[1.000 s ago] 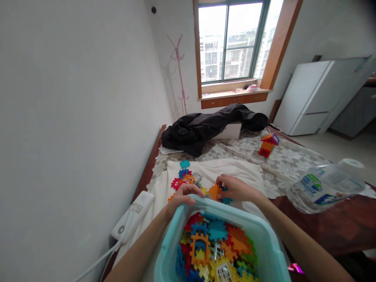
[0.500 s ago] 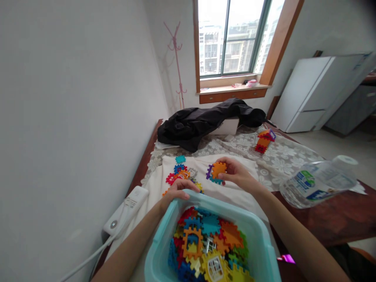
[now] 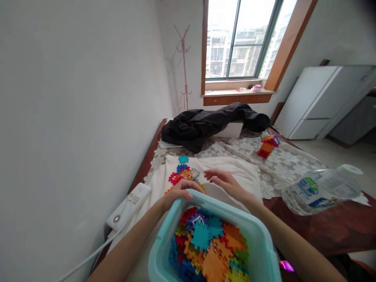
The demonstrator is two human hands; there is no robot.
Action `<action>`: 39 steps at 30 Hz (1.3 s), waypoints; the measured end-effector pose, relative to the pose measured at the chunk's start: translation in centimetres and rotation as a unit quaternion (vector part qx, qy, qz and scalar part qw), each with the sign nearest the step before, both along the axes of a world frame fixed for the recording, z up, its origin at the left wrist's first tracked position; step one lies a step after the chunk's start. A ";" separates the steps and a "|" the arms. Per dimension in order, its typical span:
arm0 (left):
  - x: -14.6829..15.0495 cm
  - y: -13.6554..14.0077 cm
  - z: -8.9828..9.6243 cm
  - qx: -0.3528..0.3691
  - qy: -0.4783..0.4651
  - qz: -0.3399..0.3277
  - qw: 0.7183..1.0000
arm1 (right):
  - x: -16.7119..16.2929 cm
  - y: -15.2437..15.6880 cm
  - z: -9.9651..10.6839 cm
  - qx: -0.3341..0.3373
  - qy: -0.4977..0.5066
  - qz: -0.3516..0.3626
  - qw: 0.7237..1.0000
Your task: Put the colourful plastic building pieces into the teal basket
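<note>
A light-blue plastic bin (image 3: 258, 223) stands close in front of me, with several colourful interlocking plastic tiles (image 3: 216, 264) heaped inside. My left hand (image 3: 182, 190) grips the bin's far left rim, fingers over the outside and thumb on top. Beyond the rim, my right hand (image 3: 221, 181) hovers above the white cloth (image 3: 241, 166), its fingers apart and nothing between them. Loose tiles (image 3: 182, 169) in blue, red, orange, teal and grey lie on the cloth past my left hand, which partly covers them.
A small house built of tiles (image 3: 268, 147) stands at the back right. To the right is a large clear plastic bottle (image 3: 321, 190). A white power strip (image 3: 129, 205) with its cable lies by the left wall. Black fabric (image 3: 214, 123) drapes across the table's far end.
My right hand has let go of the orange, purple and teal tiles and moved slightly left. Orange, teal and purple tiles now lie on top of the heap in the bin.
</note>
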State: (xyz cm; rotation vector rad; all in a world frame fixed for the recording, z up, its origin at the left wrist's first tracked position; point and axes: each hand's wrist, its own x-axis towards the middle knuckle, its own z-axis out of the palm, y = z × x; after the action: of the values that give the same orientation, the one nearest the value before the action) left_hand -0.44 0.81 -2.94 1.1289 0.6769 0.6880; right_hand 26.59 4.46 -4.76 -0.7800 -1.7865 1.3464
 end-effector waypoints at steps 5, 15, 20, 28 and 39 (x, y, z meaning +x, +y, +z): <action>-0.2 -0.6 1.1 -0.005 0.014 -0.028 1.000 | -3.1 1.0 -2.1 0.122 -0.202 -0.023 0.972; 0.0 -0.7 1.3 0.003 0.044 0.003 0.999 | -5.9 3.5 -2.4 0.215 -0.221 -0.008 0.951; -0.1 -0.4 0.7 0.014 0.039 -0.006 0.999 | -5.7 2.7 -2.6 0.149 -0.149 -0.008 0.978; -0.2 -0.6 -0.3 -0.017 0.006 0.057 0.998 | -5.4 4.0 -2.8 0.046 -0.035 -0.132 0.990; -0.2 -0.3 -0.9 -0.032 0.010 0.066 0.997 | -3.3 1.1 4.2 -0.130 0.190 0.004 0.973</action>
State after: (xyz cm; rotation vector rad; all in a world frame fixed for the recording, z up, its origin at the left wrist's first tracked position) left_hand -0.61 0.50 -3.86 1.0399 0.7895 0.7624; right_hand 23.29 5.53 -0.57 -0.5987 -1.3327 1.6315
